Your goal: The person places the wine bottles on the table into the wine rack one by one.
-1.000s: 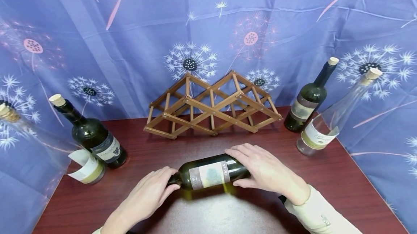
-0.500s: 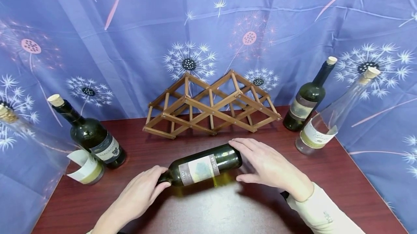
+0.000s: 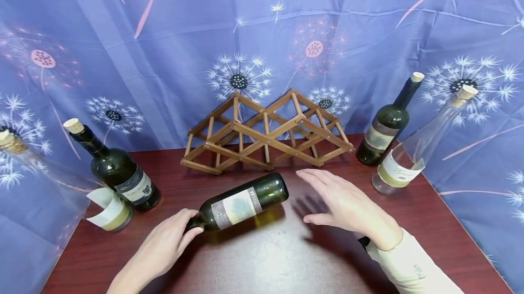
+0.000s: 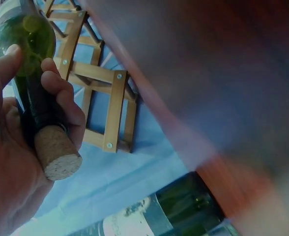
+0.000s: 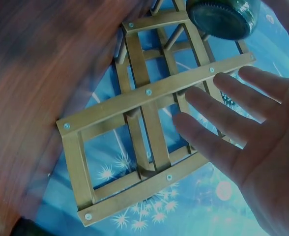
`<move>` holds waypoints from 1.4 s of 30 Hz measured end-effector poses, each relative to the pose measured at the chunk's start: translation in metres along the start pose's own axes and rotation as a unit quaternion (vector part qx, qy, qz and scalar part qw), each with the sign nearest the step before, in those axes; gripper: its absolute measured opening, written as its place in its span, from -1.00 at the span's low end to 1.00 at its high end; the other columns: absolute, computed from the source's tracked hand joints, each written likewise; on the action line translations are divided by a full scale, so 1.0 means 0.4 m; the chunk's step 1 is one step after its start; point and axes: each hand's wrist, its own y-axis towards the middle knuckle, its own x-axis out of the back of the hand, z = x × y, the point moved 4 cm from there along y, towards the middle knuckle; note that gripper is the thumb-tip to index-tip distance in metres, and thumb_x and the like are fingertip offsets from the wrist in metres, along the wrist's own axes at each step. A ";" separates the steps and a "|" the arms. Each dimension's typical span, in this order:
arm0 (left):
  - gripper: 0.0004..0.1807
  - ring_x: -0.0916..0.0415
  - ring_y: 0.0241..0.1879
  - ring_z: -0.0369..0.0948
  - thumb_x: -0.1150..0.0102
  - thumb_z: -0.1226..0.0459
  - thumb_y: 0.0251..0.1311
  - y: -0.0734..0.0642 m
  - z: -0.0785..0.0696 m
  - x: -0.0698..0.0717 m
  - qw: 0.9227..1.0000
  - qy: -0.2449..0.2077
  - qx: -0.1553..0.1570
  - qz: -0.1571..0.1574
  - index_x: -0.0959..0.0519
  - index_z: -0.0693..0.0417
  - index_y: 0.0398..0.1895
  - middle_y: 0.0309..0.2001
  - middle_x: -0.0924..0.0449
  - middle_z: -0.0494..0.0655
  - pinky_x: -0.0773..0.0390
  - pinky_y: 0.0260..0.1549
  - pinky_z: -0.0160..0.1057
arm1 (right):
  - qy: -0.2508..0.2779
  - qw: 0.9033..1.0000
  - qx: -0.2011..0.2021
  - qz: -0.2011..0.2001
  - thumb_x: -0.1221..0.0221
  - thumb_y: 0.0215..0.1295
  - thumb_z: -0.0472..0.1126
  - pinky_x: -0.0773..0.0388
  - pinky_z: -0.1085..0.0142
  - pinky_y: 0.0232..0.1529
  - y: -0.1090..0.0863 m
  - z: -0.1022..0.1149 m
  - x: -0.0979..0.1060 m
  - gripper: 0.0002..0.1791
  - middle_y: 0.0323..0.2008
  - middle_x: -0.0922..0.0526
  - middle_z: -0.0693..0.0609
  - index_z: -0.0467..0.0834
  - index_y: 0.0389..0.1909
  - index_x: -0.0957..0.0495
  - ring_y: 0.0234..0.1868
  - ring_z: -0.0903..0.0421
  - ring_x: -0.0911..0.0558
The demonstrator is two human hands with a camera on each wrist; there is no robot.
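Note:
A dark green wine bottle [image 3: 239,205] lies tilted over the table, its base raised toward the right. My left hand [image 3: 163,239] grips it by the neck; the left wrist view shows the fingers and thumb curled round the neck, with the cork [image 4: 58,155] sticking out past the palm. My right hand [image 3: 340,203] is apart from the bottle, to the right of its base, with fingers stretched out and nothing held. In the right wrist view the bottle's base [image 5: 220,19] shows beyond those fingers. Behind stands a folding wooden wine rack [image 3: 266,139] of crossed slats.
At the left of the table [image 3: 270,271] stand a corked dark bottle [image 3: 123,175] and a clear bottle [image 3: 106,212]. Another dark bottle [image 3: 382,132] and clear bottle [image 3: 403,166] stand at the right. A blue dandelion-print cloth [image 3: 184,34] hangs behind.
My right hand has let go of the bottle's base and drawn off to the right. My left hand has carried the bottle leftward, its base rising toward the rack.

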 end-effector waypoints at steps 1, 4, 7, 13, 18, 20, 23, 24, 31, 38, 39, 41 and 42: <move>-0.67 -0.66 -0.18 -0.32 -0.47 0.20 0.31 -0.002 0.003 0.002 1.000 0.002 0.002 -0.003 -0.61 -0.02 0.07 -0.11 -0.62 -0.32 -0.67 -0.22 -0.13 | 0.000 1.000 -0.002 0.000 -0.56 0.08 0.29 -0.46 -0.09 0.40 -0.002 -0.003 0.001 0.16 0.46 -0.46 -0.09 -0.14 0.59 -0.28 0.45 -0.07 -0.46; -0.68 -0.66 -0.18 -0.31 -0.47 0.20 0.31 -0.009 0.013 0.009 1.000 0.006 0.008 -0.011 -0.61 -0.02 0.07 -0.12 -0.62 -0.33 -0.67 -0.23 -0.13 | 0.000 1.000 -0.009 0.002 -0.55 0.09 0.29 -0.46 -0.10 0.39 -0.009 -0.012 0.004 0.16 0.46 -0.46 -0.09 -0.14 0.60 -0.28 0.44 -0.07 -0.47; -0.69 -0.66 -0.18 -0.31 -0.47 0.20 0.31 -0.017 0.021 0.015 1.000 0.009 0.015 -0.018 -0.62 -0.04 0.05 -0.13 -0.62 -0.34 -0.66 -0.25 -0.12 | -0.001 1.000 -0.019 0.006 -0.55 0.09 0.31 -0.49 -0.10 0.37 -0.013 -0.019 0.008 0.15 0.45 -0.47 -0.07 -0.13 0.59 -0.28 0.44 -0.07 -0.48; -0.69 -0.68 -0.16 -0.29 -0.48 0.20 0.31 -0.041 0.037 0.027 0.998 0.013 0.048 -0.024 -0.63 -0.04 0.05 -0.12 -0.63 -0.33 -0.68 -0.23 -0.08 | -0.001 1.000 -0.027 0.011 -0.55 0.08 0.31 -0.51 -0.10 0.34 -0.015 -0.027 0.013 0.15 0.44 -0.48 -0.06 -0.13 0.59 -0.29 0.42 -0.08 -0.50; -0.68 -0.70 -0.15 -0.22 -0.49 0.23 0.30 -0.061 0.052 0.036 0.996 0.016 0.078 -0.026 -0.64 0.01 0.06 -0.10 -0.66 -0.27 -0.68 -0.23 -0.02 | 0.004 0.999 -0.036 0.014 -0.56 0.08 0.30 -0.50 -0.12 0.34 -0.019 -0.033 0.018 0.15 0.44 -0.48 -0.08 -0.13 0.58 -0.30 0.42 -0.10 -0.50; -0.69 -0.70 -0.14 -0.19 -0.48 0.23 0.31 -0.067 0.058 0.039 0.995 0.014 0.093 -0.024 -0.64 0.02 0.06 -0.10 -0.67 -0.26 -0.67 -0.23 0.00 | 0.004 0.999 -0.040 0.015 -0.56 0.08 0.30 -0.51 -0.13 0.33 -0.022 -0.035 0.018 0.14 0.44 -0.47 -0.08 -0.12 0.59 -0.30 0.42 -0.10 -0.49; -0.70 -0.71 -0.15 -0.17 -0.46 0.23 0.33 -0.077 0.065 0.044 0.993 0.010 0.112 -0.021 -0.64 0.03 0.06 -0.12 -0.67 -0.25 -0.66 -0.24 0.03 | 0.005 0.999 -0.043 0.016 -0.56 0.08 0.29 -0.51 -0.14 0.32 -0.026 -0.040 0.017 0.14 0.45 -0.47 -0.08 -0.12 0.59 -0.30 0.42 -0.11 -0.49; -0.71 -0.71 -0.15 -0.16 -0.46 0.23 0.33 -0.079 0.067 0.046 0.993 0.009 0.118 -0.020 -0.64 0.03 0.05 -0.12 -0.67 -0.25 -0.66 -0.24 0.04 | 0.005 0.999 -0.044 0.015 -0.57 0.07 0.28 -0.51 -0.15 0.32 -0.028 -0.041 0.017 0.14 0.44 -0.48 -0.09 -0.12 0.58 -0.30 0.42 -0.11 -0.50; -0.74 -0.70 -0.17 -0.12 -0.43 0.22 0.37 -0.097 0.080 0.054 0.989 -0.002 0.149 -0.020 -0.63 0.08 0.03 -0.16 -0.68 -0.18 -0.64 -0.23 0.10 | -0.003 0.999 -0.035 0.003 -0.58 0.05 0.28 -0.53 -0.10 0.30 -0.038 -0.049 0.018 0.14 0.42 -0.49 -0.06 -0.14 0.57 -0.32 0.40 -0.08 -0.51; -0.76 -0.70 -0.21 -0.04 -0.41 0.23 0.38 -0.109 0.090 0.061 0.985 -0.009 0.167 -0.034 -0.62 0.10 0.01 -0.22 -0.69 -0.12 -0.62 -0.26 0.16 | -0.002 0.999 -0.038 0.007 -0.54 0.08 0.33 -0.53 -0.08 0.32 -0.040 -0.054 0.023 0.14 0.42 -0.49 -0.05 -0.12 0.58 -0.31 0.40 -0.06 -0.50; -0.75 -0.71 -0.21 -0.01 -0.40 0.23 0.39 -0.111 0.092 0.062 0.985 -0.012 0.171 -0.032 -0.62 0.10 0.02 -0.21 -0.70 -0.10 -0.62 -0.25 0.18 | -0.003 0.999 -0.039 0.008 -0.53 0.08 0.33 -0.52 -0.08 0.32 -0.040 -0.054 0.023 0.14 0.42 -0.49 -0.05 -0.12 0.58 -0.31 0.40 -0.06 -0.50; -0.75 -0.72 -0.19 0.04 -0.37 0.22 0.42 -0.115 0.097 0.063 0.983 -0.017 0.181 -0.026 -0.61 0.12 0.04 -0.19 -0.71 -0.05 -0.62 -0.24 0.21 | -0.003 0.999 -0.040 0.009 -0.53 0.09 0.34 -0.52 -0.09 0.32 -0.040 -0.055 0.023 0.14 0.43 -0.49 -0.06 -0.12 0.58 -0.31 0.41 -0.07 -0.50; -0.74 -0.72 -0.18 0.07 -0.37 0.22 0.43 -0.116 0.099 0.063 0.982 -0.018 0.185 -0.024 -0.60 0.13 0.04 -0.18 -0.71 -0.02 -0.62 -0.23 0.23 | -0.004 0.999 -0.041 0.010 -0.53 0.09 0.34 -0.52 -0.10 0.32 -0.040 -0.056 0.023 0.14 0.43 -0.49 -0.07 -0.12 0.58 -0.31 0.41 -0.07 -0.50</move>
